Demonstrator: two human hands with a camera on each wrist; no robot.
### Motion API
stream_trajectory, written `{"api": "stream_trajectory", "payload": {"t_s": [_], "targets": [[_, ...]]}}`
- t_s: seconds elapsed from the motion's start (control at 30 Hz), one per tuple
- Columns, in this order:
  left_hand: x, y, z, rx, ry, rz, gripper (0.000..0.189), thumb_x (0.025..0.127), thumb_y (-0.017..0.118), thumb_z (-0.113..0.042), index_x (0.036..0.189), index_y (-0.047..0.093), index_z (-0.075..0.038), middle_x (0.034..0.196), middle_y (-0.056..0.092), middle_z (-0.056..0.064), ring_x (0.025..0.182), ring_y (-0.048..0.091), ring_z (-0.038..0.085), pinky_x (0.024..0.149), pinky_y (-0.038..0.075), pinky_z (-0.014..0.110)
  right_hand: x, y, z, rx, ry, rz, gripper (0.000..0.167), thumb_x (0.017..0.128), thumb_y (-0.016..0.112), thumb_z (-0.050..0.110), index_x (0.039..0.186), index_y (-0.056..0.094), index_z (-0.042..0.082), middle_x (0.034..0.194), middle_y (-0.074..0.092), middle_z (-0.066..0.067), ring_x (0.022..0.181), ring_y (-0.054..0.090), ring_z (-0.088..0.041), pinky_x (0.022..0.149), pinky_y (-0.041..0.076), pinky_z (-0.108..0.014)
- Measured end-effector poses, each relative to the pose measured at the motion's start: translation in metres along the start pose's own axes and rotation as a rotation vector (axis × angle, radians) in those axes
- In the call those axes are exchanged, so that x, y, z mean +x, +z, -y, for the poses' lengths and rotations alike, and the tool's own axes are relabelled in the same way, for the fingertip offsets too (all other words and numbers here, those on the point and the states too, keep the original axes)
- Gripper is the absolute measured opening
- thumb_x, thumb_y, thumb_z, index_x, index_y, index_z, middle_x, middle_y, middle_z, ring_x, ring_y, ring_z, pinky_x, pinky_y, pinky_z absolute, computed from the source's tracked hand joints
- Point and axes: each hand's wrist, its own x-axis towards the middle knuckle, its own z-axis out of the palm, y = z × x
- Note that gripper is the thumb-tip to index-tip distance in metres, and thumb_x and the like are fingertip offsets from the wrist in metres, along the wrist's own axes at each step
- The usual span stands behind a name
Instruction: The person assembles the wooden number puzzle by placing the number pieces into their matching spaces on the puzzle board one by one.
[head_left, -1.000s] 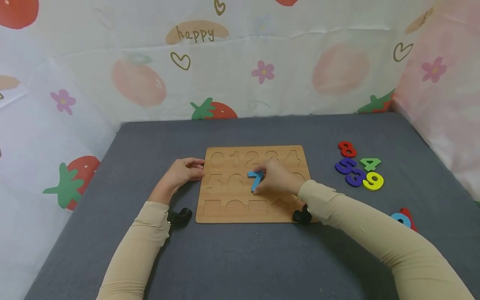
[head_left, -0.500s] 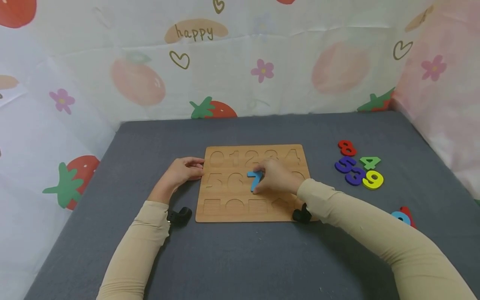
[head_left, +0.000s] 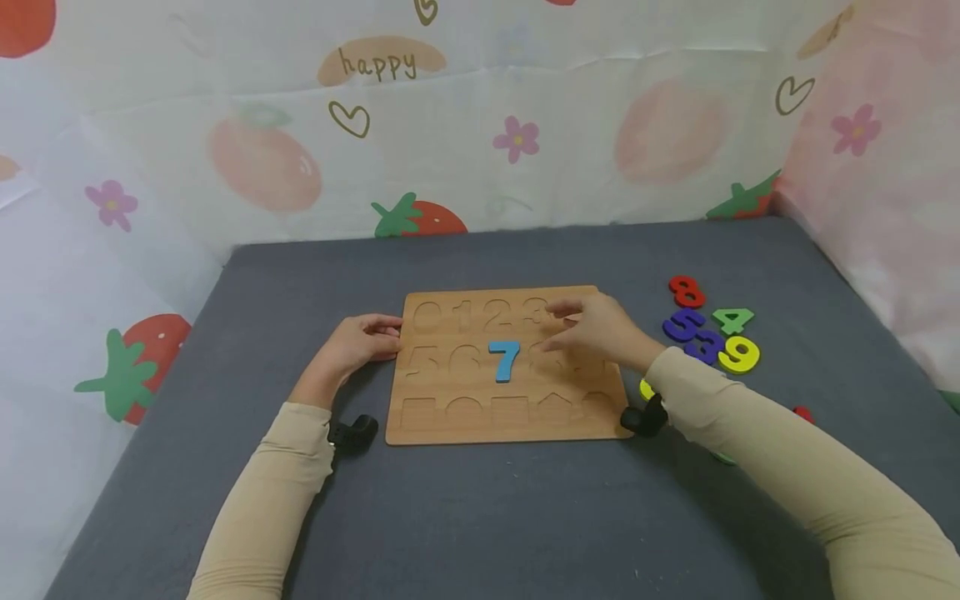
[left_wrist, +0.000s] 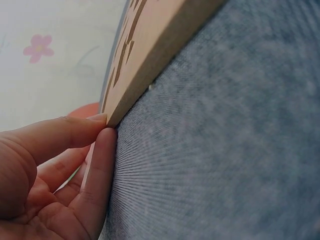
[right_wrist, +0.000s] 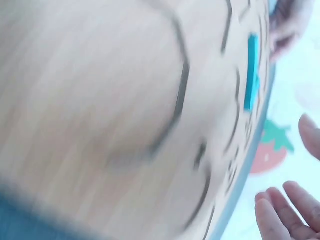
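A blue number 7 [head_left: 504, 361] sits in the middle row of a wooden number puzzle board [head_left: 450, 427]; in the right wrist view the blue 7 [right_wrist: 251, 72] stands proud of the wood. My left hand [head_left: 360, 346] holds the board's left edge. In the left wrist view its thumb [left_wrist: 75, 132] and a finger pinch the board's corner [left_wrist: 117, 112]. My right hand [head_left: 600, 329] hovers over the board's right side, fingers parted with nothing between them. In the right wrist view, fingertips [right_wrist: 280, 215] show apart from the thumb.
Right of the board lie a red 8 [head_left: 687, 292], a green 4 [head_left: 732, 320], a purple 5 [head_left: 683, 325], a purple 3 [head_left: 705, 347] and a yellow 9 [head_left: 739, 355]. My right sleeve [head_left: 757, 458] partly hides more pieces. A patterned curtain [head_left: 450, 167] borders the table behind.
My right hand has let go of the blue 7 and moved right, up off it. The 7 stays on the board. The left hand keeps its place at the edge.
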Motion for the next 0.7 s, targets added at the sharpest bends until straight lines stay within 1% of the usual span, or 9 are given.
{"api": "stream_trajectory", "payload": {"t_s": [0.13, 0.33, 0.43, 0.57, 0.7], "targets": [[0.000, 0.000, 0.000, 0.006, -0.005, -0.001, 0.052, 0.095, 0.066, -0.008, 0.144, 0.050, -0.003, 0.121, 0.059, 0.013, 0.095, 0.062, 0.008, 0.091, 0.058, 0.026, -0.004, -0.025, -0.012, 0.014, 0.008, -0.031, 0.065, 0.084, 0.081, 0.027, 0.141, 0.055, 0.008, 0.145, 0.054, -0.015, 0.135, 0.050, -0.034, 0.111, 0.045, -0.052], [0.000, -0.002, -0.003, 0.008, -0.004, -0.003, 0.051, 0.095, 0.065, -0.007, 0.144, 0.050, -0.003, 0.123, 0.058, 0.014, 0.095, 0.062, 0.008, 0.090, 0.059, 0.025, -0.012, -0.059, -0.026, 0.127, -0.001, -0.067, 0.073, 0.082, 0.082, 0.040, 0.142, 0.053, 0.010, 0.147, 0.053, -0.012, 0.138, 0.047, -0.031, 0.114, 0.041, -0.054], [-0.001, -0.002, -0.004, 0.007, -0.013, -0.006, 0.051, 0.096, 0.065, -0.007, 0.144, 0.051, -0.004, 0.123, 0.058, 0.014, 0.096, 0.061, 0.009, 0.088, 0.059, 0.024, -0.015, -0.073, -0.033, 0.164, -0.006, -0.074, 0.074, 0.083, 0.081, 0.040, 0.144, 0.051, 0.011, 0.149, 0.051, -0.011, 0.140, 0.044, -0.030, 0.117, 0.036, -0.055], [0.000, -0.001, -0.003, 0.001, -0.015, -0.001, 0.051, 0.096, 0.065, -0.008, 0.144, 0.050, -0.003, 0.123, 0.058, 0.014, 0.099, 0.062, 0.011, 0.088, 0.059, 0.024, -0.018, -0.088, -0.040, 0.165, -0.010, -0.089, 0.076, 0.085, 0.079, 0.037, 0.149, 0.045, 0.014, 0.155, 0.044, -0.012, 0.144, 0.039, -0.032, 0.120, 0.031, -0.058], [0.000, 0.000, 0.000, -0.010, -0.010, 0.004, 0.051, 0.096, 0.065, -0.008, 0.145, 0.050, -0.004, 0.126, 0.057, 0.015, 0.103, 0.062, 0.013, 0.091, 0.058, 0.026, -0.019, -0.098, -0.048, 0.161, 0.008, -0.106, 0.079, 0.085, 0.079, 0.038, 0.151, 0.042, 0.013, 0.157, 0.041, -0.011, 0.145, 0.039, -0.033, 0.120, 0.033, -0.055]]}}
